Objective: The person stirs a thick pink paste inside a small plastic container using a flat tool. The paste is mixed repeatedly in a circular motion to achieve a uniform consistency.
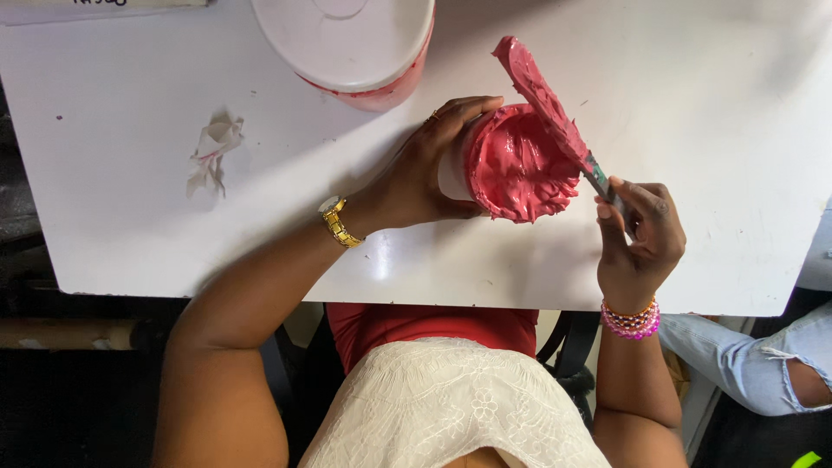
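Two hands worked: the left hand (416,178) wrapped its fingers around one tilted cup (511,165) of pink paste, the right hand (641,238) pinched one coated spatula (546,104) above it. One lidded tub (347,43) and one crumpled tissue (212,152) lay on the white tabletop (130,217).

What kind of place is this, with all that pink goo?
Probably a craft or mixing workbench. A left hand tilts a small cup of thick pink paste, a right hand holds a paste-coated spatula, and a white lidded tub stands on the white table.
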